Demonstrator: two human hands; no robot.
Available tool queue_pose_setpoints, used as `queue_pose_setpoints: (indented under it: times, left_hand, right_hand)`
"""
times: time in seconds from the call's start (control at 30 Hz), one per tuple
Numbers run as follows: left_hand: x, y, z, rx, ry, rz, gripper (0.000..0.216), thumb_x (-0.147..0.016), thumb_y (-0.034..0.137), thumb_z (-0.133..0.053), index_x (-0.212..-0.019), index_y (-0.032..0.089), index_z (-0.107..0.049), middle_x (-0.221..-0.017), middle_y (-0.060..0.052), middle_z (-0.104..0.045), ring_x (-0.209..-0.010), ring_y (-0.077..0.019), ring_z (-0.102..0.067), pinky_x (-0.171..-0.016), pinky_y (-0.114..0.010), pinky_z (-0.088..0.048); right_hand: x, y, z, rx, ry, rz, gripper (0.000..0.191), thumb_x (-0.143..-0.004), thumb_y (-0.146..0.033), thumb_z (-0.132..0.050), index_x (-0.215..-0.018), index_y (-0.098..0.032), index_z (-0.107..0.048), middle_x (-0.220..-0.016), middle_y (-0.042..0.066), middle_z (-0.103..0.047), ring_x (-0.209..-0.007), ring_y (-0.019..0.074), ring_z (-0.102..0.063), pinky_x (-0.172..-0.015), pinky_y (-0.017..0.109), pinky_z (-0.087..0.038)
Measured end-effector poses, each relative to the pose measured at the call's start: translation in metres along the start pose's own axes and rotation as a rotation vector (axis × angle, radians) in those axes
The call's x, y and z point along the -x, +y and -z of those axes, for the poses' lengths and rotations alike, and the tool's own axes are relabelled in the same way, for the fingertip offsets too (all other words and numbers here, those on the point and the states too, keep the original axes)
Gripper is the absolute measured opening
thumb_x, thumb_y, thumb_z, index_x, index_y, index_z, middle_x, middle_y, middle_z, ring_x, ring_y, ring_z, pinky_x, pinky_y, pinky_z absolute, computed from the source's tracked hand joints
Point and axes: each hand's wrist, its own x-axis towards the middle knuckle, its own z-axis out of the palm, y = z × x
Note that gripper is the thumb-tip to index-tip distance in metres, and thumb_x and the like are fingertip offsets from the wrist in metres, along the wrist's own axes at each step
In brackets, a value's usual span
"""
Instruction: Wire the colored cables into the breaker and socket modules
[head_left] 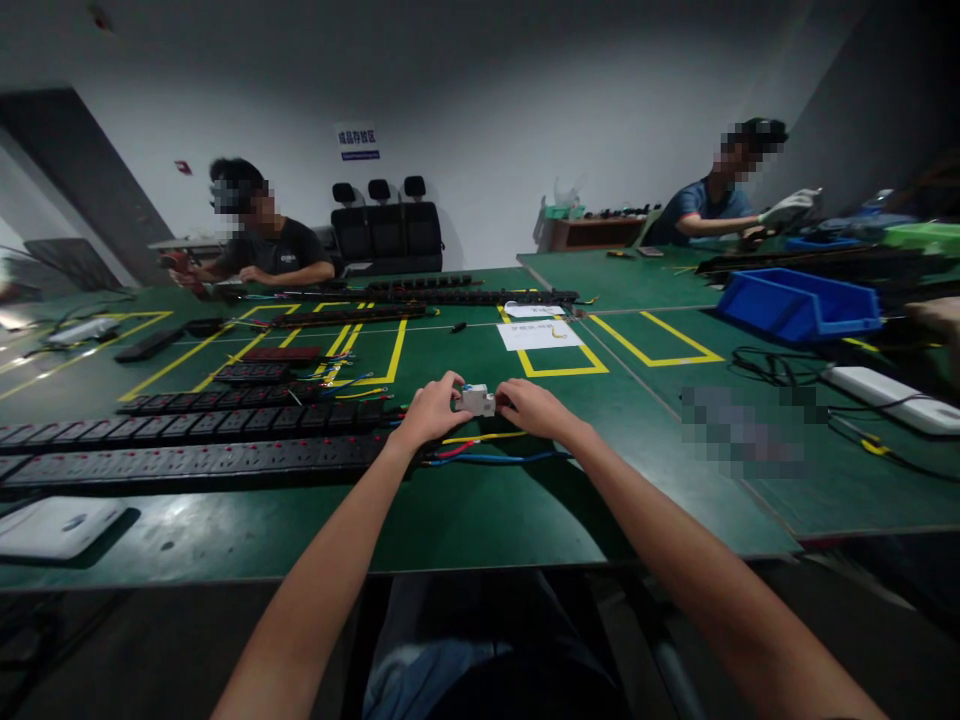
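On the green table (465,520), each hand grips a boxy white breaker (477,400).

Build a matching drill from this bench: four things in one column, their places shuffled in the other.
1. bin
2. breaker
3. chairs
4. power strips

A. by the back wall
B. between left hand and right hand
C. left of the left hand
D. far right

Pairs: 1-D, 2-B, 3-A, 4-C
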Motion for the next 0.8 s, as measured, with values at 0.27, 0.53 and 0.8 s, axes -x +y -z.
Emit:
queue_pose_setpoints:
  times: [0.27,0.53,0.8]
  left_hand:
    - [-0.004,-0.004,-0.004,-0.182,-0.045,-0.107,0.028,-0.087,0.039,-0.067,-0.106,0.019,-0.068,-0.104,-0.011,-0.072,-0.099,-0.0292,-0.067,-0.084,-0.038,-0.05]
    - [-0.002,0.001,-0.002,-0.102,-0.051,-0.115,0.036,-0.088,0.043,-0.066,-0.115,0.019,-0.067,-0.109,-0.011,-0.073,-0.099,-0.0286,-0.067,-0.086,-0.039,-0.051]
    - [0.002,0.008,-0.002,-0.031,0.024,-0.093,0.057,-0.087,0.044,-0.068,-0.137,0.019,-0.058,-0.127,-0.013,-0.068,-0.115,-0.0305,-0.064,-0.098,-0.047,-0.049]
  right_hand:
    - [0.0,0.0,0.001,-0.013,-0.014,0.046,0.007,-0.094,-0.015,-0.062,-0.099,-0.018,-0.066,-0.099,0.009,-0.069,-0.09,0.0209,-0.06,-0.074,0.029,-0.039]
    - [0.0,0.007,-0.004,-0.024,0.003,0.061,0.009,-0.094,-0.019,-0.061,-0.102,-0.017,-0.065,-0.097,0.01,-0.068,-0.088,0.0223,-0.059,-0.073,0.03,-0.037]
    - [0.001,0.008,-0.003,-0.041,-0.01,0.065,0.011,-0.093,-0.02,-0.059,-0.101,-0.018,-0.066,-0.093,0.01,-0.067,-0.085,0.023,-0.057,-0.072,0.032,-0.036]
